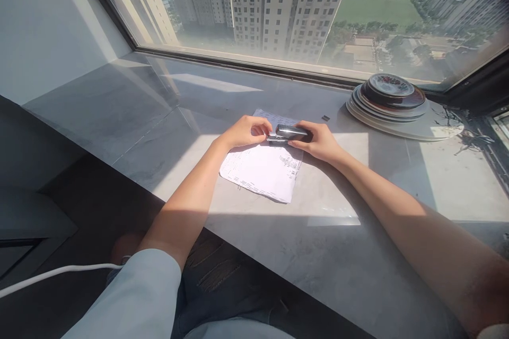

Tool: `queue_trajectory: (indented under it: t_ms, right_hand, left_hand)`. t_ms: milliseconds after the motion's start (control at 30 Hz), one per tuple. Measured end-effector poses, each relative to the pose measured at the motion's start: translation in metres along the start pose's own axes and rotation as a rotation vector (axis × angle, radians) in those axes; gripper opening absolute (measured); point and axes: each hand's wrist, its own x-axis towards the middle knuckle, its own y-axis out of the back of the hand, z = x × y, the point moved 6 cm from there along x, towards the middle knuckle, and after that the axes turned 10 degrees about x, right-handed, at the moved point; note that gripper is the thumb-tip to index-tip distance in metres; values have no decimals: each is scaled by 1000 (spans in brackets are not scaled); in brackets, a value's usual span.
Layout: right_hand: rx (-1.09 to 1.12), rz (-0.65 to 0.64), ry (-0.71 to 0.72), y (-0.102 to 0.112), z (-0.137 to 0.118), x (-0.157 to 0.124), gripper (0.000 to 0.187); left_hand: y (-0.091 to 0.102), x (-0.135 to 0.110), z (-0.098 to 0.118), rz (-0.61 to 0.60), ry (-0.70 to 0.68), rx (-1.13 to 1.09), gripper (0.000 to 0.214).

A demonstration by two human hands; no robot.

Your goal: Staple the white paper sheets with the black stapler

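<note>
A dark stapler (292,131) with a shiny top is above a printed sheet of paper (260,169) on the sill. Its top arm is lifted away from the lower part, leaving a gap at the left end. My right hand (320,142) grips the stapler's right end, thumb below and fingers over the top. At the left end, my left hand (244,132) has its fingers curled and drawn together, close against the lower part. Whatever is between those fingertips is too small to make out. A small dark strip (325,117), perhaps staples, lies beyond the paper.
A stack of plates and dishes (389,100) stands on the right of the marble sill (318,270), with dry twigs (473,139) beside it. Behind runs the window frame (238,68). The sill's front edge slants below my forearms. A white cable (59,271) hangs at lower left.
</note>
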Motion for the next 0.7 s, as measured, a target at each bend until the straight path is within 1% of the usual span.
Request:
queue_trajectory:
  t_ms: [200,367,700]
  right_hand:
    - [-8,-5,-1,0,0,0,33]
    - [-1,-4,7,0,0,0,33]
    - [17,-7,13,0,3,1,38]
  left_hand:
    - [0,0,-2,22,44,21,17]
    - [0,3,-9,61,58,68,5]
    - [-7,10,-14,107,54,107,25]
